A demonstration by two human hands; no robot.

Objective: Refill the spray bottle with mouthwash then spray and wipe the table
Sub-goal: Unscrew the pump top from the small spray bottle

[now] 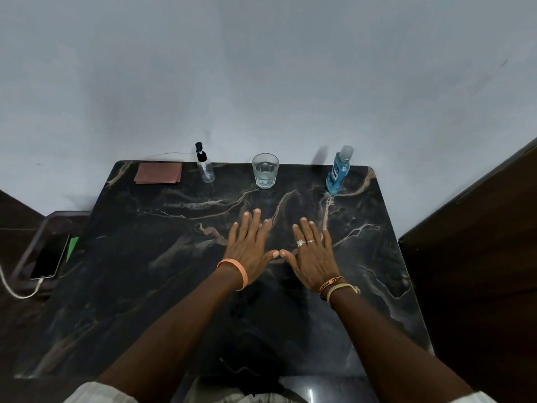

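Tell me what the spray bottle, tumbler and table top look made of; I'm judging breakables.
Spray bottle: clear, probably plastic, with a black pump head. Tumbler: thick, clear and faceted, likely glass. Table top: dark, veined and glossy, like polished marble or an imitation.

On the tabletop (145, 286), the water glass (265, 170) stood at the rear middle. Left of the glass stood the spray bottle (205, 167), farther left lay the folded cloth (159, 173); right of it stood the mouthwash bottle (337, 173). Both hands (250, 251) (313, 257) lay flat before the glass.
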